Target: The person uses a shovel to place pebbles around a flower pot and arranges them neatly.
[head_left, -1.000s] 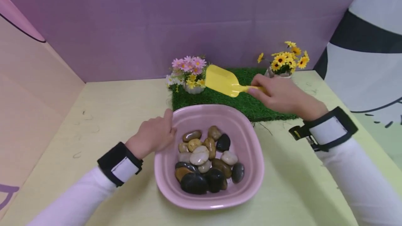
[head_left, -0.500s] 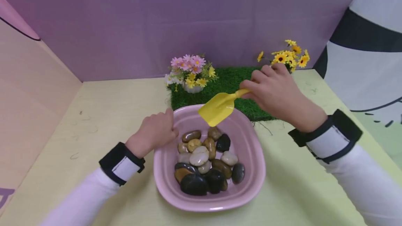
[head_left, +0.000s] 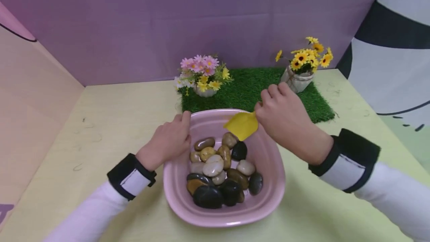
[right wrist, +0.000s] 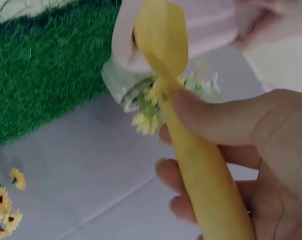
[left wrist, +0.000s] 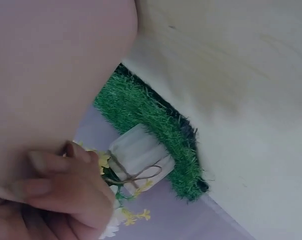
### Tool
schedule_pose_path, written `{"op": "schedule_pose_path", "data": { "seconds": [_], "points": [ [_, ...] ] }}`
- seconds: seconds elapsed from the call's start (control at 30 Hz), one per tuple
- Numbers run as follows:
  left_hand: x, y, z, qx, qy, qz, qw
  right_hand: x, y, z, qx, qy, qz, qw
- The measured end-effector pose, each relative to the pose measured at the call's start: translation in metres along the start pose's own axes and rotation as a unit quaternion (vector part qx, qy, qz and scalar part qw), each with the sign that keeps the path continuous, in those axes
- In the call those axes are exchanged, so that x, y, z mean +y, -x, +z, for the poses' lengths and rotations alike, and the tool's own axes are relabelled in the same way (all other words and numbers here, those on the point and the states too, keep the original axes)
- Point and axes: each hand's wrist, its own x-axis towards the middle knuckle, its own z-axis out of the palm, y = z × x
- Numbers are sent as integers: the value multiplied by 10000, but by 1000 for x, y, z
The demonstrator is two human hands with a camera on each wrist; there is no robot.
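Observation:
A pink plastic basin (head_left: 223, 220) stands on the table with several smooth stones (head_left: 213, 167) inside, black, brown, tan and whitish. My left hand (head_left: 169, 140) grips the basin's left rim; in the left wrist view its fingers (left wrist: 73, 192) curl under the edge. My right hand (head_left: 281, 118) holds a small yellow shovel (head_left: 243, 125), whose blade tilts down over the far right part of the basin, above the stones. The right wrist view shows the thumb lying along the yellow handle (right wrist: 203, 180) and the fingers wrapped round it. The head view hides most of that handle.
Behind the basin lies a green artificial grass mat (head_left: 248, 85). A pot of pink and yellow flowers (head_left: 205, 75) stands on its left, a pot of yellow flowers (head_left: 300, 68) on its right. A purple wall (head_left: 215, 18) closes off the pale table (head_left: 124, 111).
My right hand has turned over and come down, lowering the shovel from above the grass mat to the basin with its blade tipped downward. My left hand stays on the rim.

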Motion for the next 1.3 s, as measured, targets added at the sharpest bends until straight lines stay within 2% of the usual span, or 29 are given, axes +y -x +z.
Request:
{"op": "schedule_pose_path", "data": {
  "seconds": [0.13,0.3,0.4,0.67,0.83,1.1,1.3],
  "points": [
    [-3,0,0,-7,483,-108,9988,-7,-4,1,-150,252,-106,9995],
    [-3,2,3,220,652,-425,9967,-9,-6,6,-362,230,-293,9987],
    [-2,3,4,200,827,-568,9948,-10,-7,13,-472,96,-424,9979],
    [-2,4,3,42,1019,-598,9930,-8,-14,23,-771,-162,-573,9952],
    [-5,3,2,-43,1105,-448,9929,-5,-26,26,-913,-216,-739,9928],
    [-7,2,3,-181,1198,-451,9916,5,-36,32,-1862,-1003,-471,9762],
    [-7,3,2,-212,1262,-516,9904,4,-36,31,-1893,-1326,-290,9725]
  ]
}}
